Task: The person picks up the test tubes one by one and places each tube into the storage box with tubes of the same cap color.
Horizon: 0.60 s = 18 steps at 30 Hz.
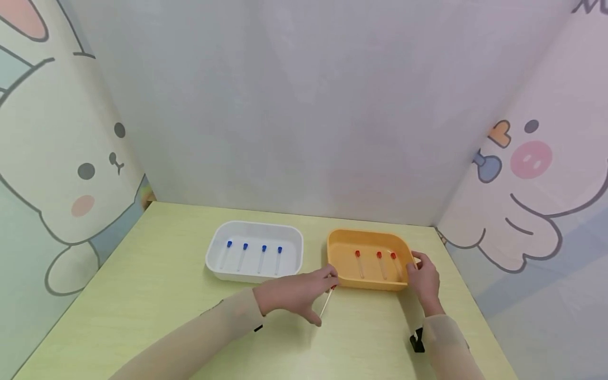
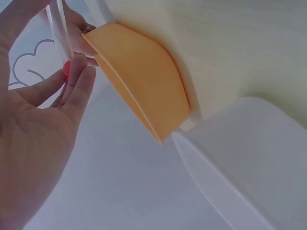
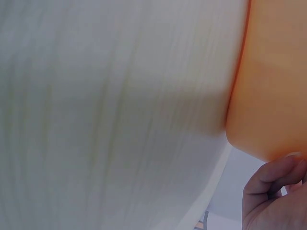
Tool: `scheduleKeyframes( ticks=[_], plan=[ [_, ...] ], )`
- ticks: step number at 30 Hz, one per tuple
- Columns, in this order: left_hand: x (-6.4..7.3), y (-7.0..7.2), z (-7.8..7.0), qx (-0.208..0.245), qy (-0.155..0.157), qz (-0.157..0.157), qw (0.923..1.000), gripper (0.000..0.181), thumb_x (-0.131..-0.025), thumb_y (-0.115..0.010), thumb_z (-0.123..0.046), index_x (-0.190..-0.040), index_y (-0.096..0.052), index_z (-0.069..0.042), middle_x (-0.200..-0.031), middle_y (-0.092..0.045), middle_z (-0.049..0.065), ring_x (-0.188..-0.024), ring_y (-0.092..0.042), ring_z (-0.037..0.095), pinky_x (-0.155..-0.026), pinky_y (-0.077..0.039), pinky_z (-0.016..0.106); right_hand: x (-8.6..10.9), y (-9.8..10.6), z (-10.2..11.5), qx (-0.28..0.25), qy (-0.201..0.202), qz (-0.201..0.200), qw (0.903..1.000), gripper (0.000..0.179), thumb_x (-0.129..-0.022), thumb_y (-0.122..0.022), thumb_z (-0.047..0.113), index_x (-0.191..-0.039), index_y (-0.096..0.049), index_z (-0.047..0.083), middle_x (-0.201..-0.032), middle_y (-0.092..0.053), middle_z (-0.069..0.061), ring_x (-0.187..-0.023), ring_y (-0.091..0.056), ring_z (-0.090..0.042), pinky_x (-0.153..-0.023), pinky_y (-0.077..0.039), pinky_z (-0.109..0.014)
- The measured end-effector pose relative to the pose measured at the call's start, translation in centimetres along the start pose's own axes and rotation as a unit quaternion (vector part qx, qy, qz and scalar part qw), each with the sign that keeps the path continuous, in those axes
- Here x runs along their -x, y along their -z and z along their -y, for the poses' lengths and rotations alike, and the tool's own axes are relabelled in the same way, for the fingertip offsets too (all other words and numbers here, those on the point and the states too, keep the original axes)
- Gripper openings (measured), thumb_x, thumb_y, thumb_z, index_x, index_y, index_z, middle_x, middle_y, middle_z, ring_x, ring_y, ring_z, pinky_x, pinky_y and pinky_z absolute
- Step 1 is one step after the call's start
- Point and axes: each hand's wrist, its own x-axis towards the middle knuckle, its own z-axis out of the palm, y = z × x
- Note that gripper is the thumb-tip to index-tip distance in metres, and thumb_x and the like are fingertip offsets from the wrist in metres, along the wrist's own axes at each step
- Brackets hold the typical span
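My left hand (image 1: 299, 293) pinches a thin, clear test tube (image 1: 326, 304) with a red cap (image 2: 66, 68). The cap is at its fingertips by the near left corner of the orange tray (image 1: 370, 284); the other end slants down toward the thumb. On the tray's right side, my right hand (image 1: 425, 281) grips the rim, its fingers curled at the wall in the right wrist view. Inside that tray lie three red-capped tubes (image 1: 382, 264), side by side with caps toward the back.
Left of the orange tray stands a white tray (image 1: 228, 273) with several blue-capped tubes (image 1: 262, 258) in a row. Both sit on a pale yellow table (image 1: 128, 295). A grey wall (image 1: 304, 132) rises behind, with cartoon-printed panels (image 1: 532, 184) on both sides.
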Motion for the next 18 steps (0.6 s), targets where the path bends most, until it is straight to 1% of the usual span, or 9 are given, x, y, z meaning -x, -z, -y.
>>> scheduleKeyframes(
  ticks=[5, 9, 14, 16, 18],
  plan=[
    [-1.2, 1.1, -0.3, -0.002, 0.013, -0.013, 0.9998, 0.091, -0.079, -0.09, -0.04, -0.151, -0.046, -0.006, -0.149, -0.039, 0.001, -0.094, -0.055, 0.002, -0.084, -0.05, 0.009, 0.0, 0.0, -0.2, 0.004, -0.003, 0.001, 1.0, 0.045, -0.1, -0.052, 0.012, -0.143, -0.054, -0.001, -0.099, -0.056, -0.021, -0.081, -0.053, -0.029, -0.061, -0.041, -0.029],
    [-2.1, 1.9, -0.4, -0.024, 0.018, -0.035, 0.999, 0.093, -0.081, -0.088, -0.045, -0.153, -0.045, -0.007, -0.149, -0.042, 0.001, -0.105, -0.059, 0.005, -0.091, -0.051, 0.011, -0.1, 0.0, -0.4, 0.002, -0.004, 0.002, 1.0, 0.045, -0.1, -0.052, 0.012, -0.143, -0.053, -0.001, -0.099, -0.056, -0.022, -0.08, -0.053, -0.029, -0.061, -0.042, -0.029],
    [-3.1, 3.0, -0.4, -0.036, 0.027, -0.067, 0.9967, 0.091, -0.08, -0.087, -0.047, -0.153, -0.046, -0.01, -0.144, -0.049, -0.001, -0.12, -0.055, 0.01, -0.097, -0.051, 0.016, -0.1, 0.0, -0.4, 0.002, -0.004, 0.002, 1.0, 0.045, -0.1, -0.052, 0.011, -0.143, -0.053, -0.001, -0.098, -0.056, -0.021, -0.078, -0.052, -0.028, -0.06, -0.041, -0.029],
    [-3.5, 3.3, -0.3, -0.038, 0.033, -0.077, 0.9958, 0.092, -0.08, -0.087, -0.047, -0.153, -0.046, -0.009, -0.144, -0.05, 0.0, -0.124, -0.054, 0.012, -0.1, -0.051, 0.018, -0.1, 0.0, -0.3, 0.001, -0.004, 0.001, 1.0, 0.045, -0.1, -0.052, 0.011, -0.143, -0.054, -0.001, -0.098, -0.056, -0.021, -0.078, -0.052, -0.028, -0.06, -0.042, -0.029],
    [-3.9, 3.6, 0.0, -0.04, 0.039, -0.085, 0.9948, 0.093, -0.081, -0.087, -0.048, -0.154, -0.045, -0.008, -0.149, -0.049, 0.002, -0.131, -0.052, 0.015, -0.106, -0.05, 0.022, -0.1, 0.0, -0.2, 0.0, -0.004, 0.001, 1.0, 0.045, -0.1, -0.052, 0.011, -0.143, -0.054, -0.001, -0.098, -0.056, -0.021, -0.078, -0.052, -0.028, -0.061, -0.042, -0.029]
  ],
)
